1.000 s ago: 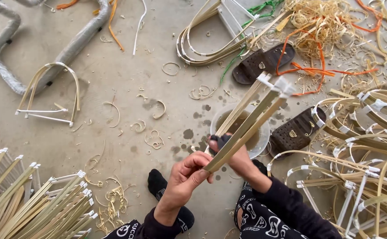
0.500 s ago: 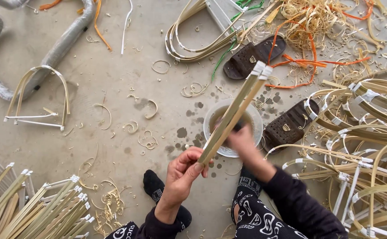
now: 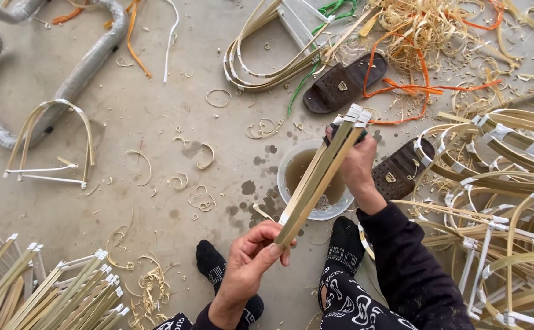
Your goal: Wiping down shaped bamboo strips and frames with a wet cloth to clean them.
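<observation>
**Head view: two hands on a bundle of bamboo strips**

Head camera looks down at the left hand (image 3: 252,256), its thumb and fingers pinching the lower end of a bundle of flat bamboo strips (image 3: 319,177). The bundle slants up to the right, where the right hand (image 3: 357,165) is closed round it just below its white-taped top end. Strips lie tight together, held in the air above the floor (image 3: 157,73).

Under the bundle stands a white bowl (image 3: 286,177) of murky water, with wet spots on the concrete beside it. Two feet in black socks (image 3: 209,260) rest on the floor below the hands.

Near the right hand lie two brown sandals (image 3: 340,85), one above the bowl, one just right of the wrist. Bent bamboo hoops with white tape (image 3: 511,183) pile up on the right. Top right holds shavings (image 3: 420,30) and orange cord (image 3: 426,90). Straight taped strips (image 3: 65,293) lie bottom left, one bent frame (image 3: 50,143) at the left, a wrapped pipe (image 3: 90,61) above it.
</observation>
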